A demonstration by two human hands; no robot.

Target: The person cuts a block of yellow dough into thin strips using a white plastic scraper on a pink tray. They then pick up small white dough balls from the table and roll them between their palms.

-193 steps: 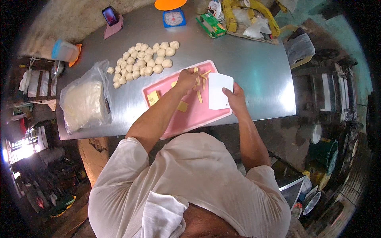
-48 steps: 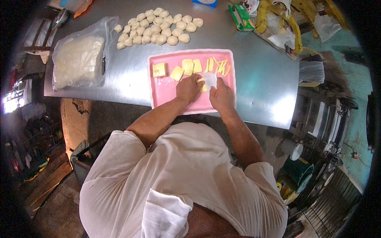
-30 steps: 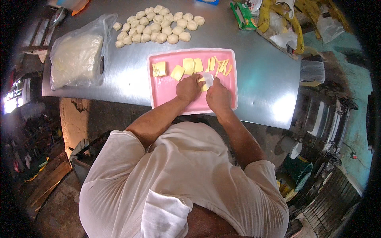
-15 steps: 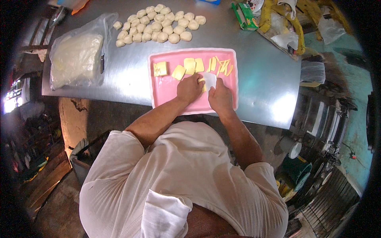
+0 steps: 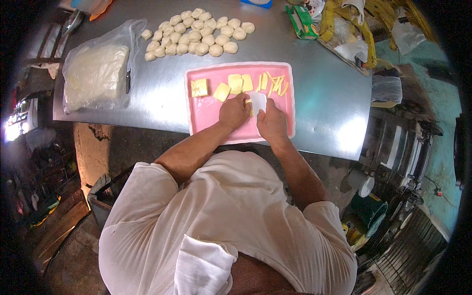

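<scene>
A pink tray with a white rim lies at the table's front edge, and both hands work inside it. My right hand is closed around a white, flat scraper, its blade standing close to my left fingers. My left hand has its fingers bent down on a yellow cheese slice, mostly hidden by the hand and scraper. Beyond them in the tray lie a stacked cheese block, several loose cheese slices and several thin cheese strips.
Many dough balls sit at the back of the metal table. A plastic-covered pale slab lies to the left, a dark-handled knife beside it. A green box and a yellow crate are back right.
The scraper and my right hand have shifted slightly left, closer to my left fingers. My left hand stays almost in place over the slice.
</scene>
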